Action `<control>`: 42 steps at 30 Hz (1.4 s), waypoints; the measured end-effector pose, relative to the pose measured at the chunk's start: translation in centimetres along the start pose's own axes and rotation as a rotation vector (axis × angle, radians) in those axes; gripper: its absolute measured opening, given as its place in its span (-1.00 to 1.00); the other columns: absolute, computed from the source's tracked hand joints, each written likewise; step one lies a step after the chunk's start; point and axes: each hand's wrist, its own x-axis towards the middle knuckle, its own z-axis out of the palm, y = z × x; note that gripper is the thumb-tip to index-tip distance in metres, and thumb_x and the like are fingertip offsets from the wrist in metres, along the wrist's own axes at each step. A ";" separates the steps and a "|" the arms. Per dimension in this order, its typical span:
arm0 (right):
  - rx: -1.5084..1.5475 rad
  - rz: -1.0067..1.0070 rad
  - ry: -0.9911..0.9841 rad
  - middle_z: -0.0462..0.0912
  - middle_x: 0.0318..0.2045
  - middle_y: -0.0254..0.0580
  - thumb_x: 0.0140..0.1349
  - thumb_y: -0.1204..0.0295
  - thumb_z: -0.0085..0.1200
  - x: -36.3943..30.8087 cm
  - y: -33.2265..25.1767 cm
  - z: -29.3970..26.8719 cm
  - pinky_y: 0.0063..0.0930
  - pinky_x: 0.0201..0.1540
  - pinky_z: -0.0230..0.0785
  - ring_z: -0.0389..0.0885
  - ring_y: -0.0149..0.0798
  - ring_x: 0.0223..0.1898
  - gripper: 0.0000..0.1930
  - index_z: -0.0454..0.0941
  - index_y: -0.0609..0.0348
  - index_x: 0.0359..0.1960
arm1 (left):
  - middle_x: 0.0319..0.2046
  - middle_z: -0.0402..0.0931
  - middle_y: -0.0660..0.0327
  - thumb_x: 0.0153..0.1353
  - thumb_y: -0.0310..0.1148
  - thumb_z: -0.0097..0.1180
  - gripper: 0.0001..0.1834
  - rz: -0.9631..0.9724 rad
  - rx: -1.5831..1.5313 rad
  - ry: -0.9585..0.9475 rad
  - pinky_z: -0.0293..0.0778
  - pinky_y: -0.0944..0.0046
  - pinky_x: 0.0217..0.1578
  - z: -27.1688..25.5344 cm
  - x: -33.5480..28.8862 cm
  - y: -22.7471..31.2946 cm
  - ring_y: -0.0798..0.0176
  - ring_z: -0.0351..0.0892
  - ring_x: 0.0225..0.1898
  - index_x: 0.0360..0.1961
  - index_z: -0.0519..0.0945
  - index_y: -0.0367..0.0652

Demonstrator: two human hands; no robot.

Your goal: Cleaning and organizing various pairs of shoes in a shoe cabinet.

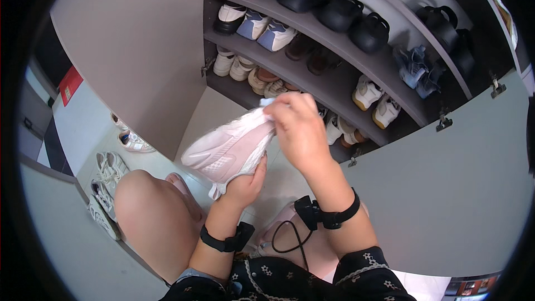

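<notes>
A pale pink and white sneaker (231, 147) is held up in front of the cabinet, tilted on its side. My left hand (245, 188) grips it from below at the opening, with part of the fingers hidden by the shoe. At the shoe's upper right end, the fingers of my right hand (295, 125) are closed together. A small pale bluish-white bit (266, 102) shows by those fingertips; I cannot tell what it is.
An open shoe cabinet holds pairs on its shelves (329, 81), including black clogs (340, 12) and white-blue sneakers (276, 34). Its doors (134, 39) spread to both sides. Several shoes (106, 175) stand on the floor at left, beside my knee (139, 203). A black cable (290, 239) hangs between my forearms.
</notes>
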 end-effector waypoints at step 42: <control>0.755 0.226 -0.436 0.55 -0.19 -0.32 0.22 0.62 -0.01 -0.6 1.2 -2.3 -0.54 -0.03 0.32 0.48 -0.42 -0.11 -0.78 0.48 0.23 -0.09 | 0.29 0.11 -0.11 0.23 -0.05 -0.11 -0.24 -0.244 -2.036 0.275 -0.06 -0.08 0.33 -2.0 1.3 -0.3 -0.10 0.08 0.32 0.29 0.09 -0.40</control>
